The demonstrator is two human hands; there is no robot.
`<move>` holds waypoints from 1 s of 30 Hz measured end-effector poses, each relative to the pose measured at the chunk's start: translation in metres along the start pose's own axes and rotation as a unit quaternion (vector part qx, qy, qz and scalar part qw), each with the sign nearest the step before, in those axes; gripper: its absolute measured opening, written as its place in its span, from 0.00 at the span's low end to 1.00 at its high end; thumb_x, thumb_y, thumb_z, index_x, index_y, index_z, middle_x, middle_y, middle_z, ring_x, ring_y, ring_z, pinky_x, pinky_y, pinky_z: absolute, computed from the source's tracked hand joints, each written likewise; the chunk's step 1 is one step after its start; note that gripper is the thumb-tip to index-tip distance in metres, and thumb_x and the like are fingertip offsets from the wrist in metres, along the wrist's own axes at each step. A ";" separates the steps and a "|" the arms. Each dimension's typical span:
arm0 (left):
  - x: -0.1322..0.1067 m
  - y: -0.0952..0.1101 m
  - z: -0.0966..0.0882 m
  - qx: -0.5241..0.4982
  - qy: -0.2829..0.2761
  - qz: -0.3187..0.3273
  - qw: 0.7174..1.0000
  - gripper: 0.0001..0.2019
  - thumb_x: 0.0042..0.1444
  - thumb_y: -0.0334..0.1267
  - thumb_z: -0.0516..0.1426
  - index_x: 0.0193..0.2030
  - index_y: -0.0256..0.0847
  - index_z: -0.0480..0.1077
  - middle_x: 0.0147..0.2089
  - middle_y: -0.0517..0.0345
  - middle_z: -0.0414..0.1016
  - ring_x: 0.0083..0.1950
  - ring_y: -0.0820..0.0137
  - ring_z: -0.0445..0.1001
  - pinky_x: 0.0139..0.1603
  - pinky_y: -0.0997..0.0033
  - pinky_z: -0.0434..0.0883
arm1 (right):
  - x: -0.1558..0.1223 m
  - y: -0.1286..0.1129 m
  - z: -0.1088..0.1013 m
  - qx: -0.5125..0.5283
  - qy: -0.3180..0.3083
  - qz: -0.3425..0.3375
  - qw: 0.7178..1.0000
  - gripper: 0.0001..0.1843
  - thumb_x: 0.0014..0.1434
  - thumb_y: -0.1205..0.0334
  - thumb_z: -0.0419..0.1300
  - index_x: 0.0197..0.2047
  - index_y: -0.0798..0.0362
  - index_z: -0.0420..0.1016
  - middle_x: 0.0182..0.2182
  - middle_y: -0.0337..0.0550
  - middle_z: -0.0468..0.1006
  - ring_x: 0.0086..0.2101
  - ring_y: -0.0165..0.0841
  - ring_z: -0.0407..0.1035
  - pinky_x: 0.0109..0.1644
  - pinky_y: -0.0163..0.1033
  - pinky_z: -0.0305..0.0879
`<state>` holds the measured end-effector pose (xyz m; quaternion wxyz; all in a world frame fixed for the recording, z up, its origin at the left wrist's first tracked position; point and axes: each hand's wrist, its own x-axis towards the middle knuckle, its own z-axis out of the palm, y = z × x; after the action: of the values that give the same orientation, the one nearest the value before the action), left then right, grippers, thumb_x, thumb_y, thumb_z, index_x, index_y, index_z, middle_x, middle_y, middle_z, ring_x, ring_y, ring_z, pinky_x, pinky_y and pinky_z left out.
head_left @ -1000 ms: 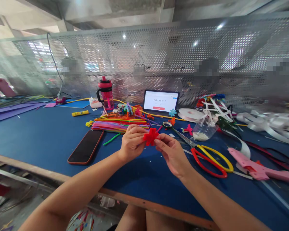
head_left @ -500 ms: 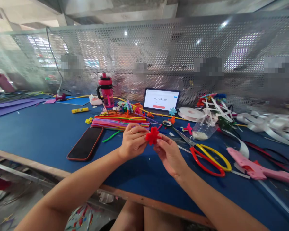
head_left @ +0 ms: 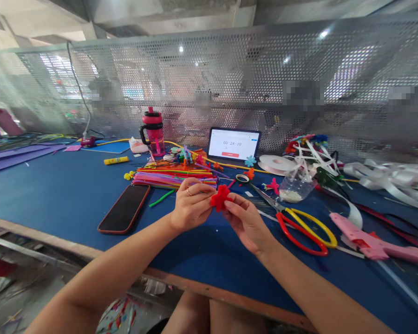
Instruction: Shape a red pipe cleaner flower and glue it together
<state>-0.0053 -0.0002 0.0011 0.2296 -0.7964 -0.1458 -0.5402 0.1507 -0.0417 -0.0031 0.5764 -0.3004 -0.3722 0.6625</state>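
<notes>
The left hand (head_left: 191,206) and right hand (head_left: 246,226) are holding a red fuzzy flower (head_left: 220,197), fingers (head_left: 204,188) clamped on it, over open counter (head_left: 209,250) near the front edge.

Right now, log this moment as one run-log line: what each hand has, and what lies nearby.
left hand: pinches red flower | right hand: pinches same flower | nearby: red-and-yellow-handled scissors, smartphone

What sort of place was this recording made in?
Most likely a handicraft workshop: the blue workbench holds bundled pipe cleaners, a pink hot glue gun and red-and-yellow-handled scissors, while the left hand and right hand hold a red fuzzy flower.
</notes>
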 end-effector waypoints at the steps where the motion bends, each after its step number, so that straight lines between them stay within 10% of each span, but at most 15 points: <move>1: 0.000 0.000 0.000 0.000 -0.001 0.002 1.000 0.03 0.51 0.30 0.58 0.32 0.41 0.70 0.31 0.64 0.79 0.39 0.73 0.76 0.45 0.66 0.66 | 0.000 0.000 -0.001 -0.004 -0.004 -0.001 1.000 0.10 0.40 0.65 0.69 0.28 0.52 0.74 0.25 0.32 0.72 0.26 0.21 0.63 0.31 0.28 0.60; 30: 0.000 0.000 -0.004 0.011 -0.026 0.061 0.998 0.02 0.52 0.30 0.56 0.31 0.40 0.69 0.31 0.64 0.79 0.41 0.71 0.75 0.46 0.63 0.65 | 0.001 -0.003 -0.008 -0.060 -0.079 0.009 0.995 0.10 0.44 0.63 0.67 0.32 0.50 0.74 0.29 0.36 0.74 0.30 0.26 0.65 0.37 0.32 0.61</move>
<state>-0.0088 -0.0021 0.0028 0.2665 -0.8151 -0.1090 -0.5027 0.1586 -0.0389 -0.0046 0.5201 -0.2843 -0.4531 0.6659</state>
